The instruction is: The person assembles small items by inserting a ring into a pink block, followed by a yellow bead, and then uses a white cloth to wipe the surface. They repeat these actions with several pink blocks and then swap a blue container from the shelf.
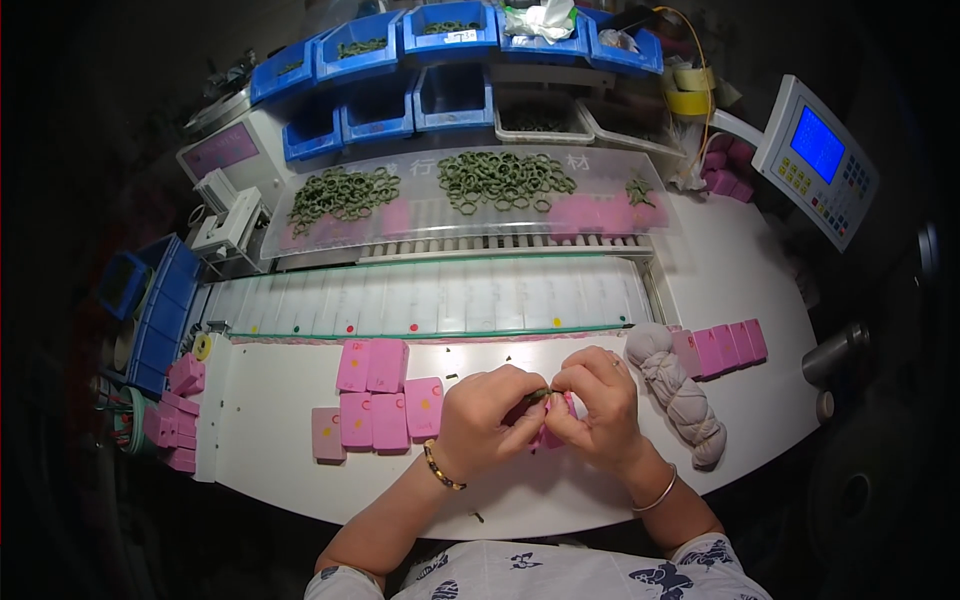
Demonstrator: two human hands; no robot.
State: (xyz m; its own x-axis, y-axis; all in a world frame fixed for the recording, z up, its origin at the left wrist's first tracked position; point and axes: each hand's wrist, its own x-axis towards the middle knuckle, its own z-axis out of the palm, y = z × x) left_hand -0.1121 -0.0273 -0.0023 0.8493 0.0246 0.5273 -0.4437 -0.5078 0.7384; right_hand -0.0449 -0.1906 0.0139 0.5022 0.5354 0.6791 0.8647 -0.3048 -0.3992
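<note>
Two sets of fingers, left hand (485, 405) and right hand (605, 405), pinch a green piece (540, 394) above the surface (270, 410), inward of its front edge; we suspect uneven pressure could deform it.

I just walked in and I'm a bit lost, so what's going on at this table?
A person's left hand and right hand meet fingertip to fingertip over a white table, pinching a small dark green piece. Something pink shows between them, mostly hidden. Pink blocks lie to the left, a twisted pale cloth to the right. Beyond, green rings lie heaped on a clear panel.
</note>
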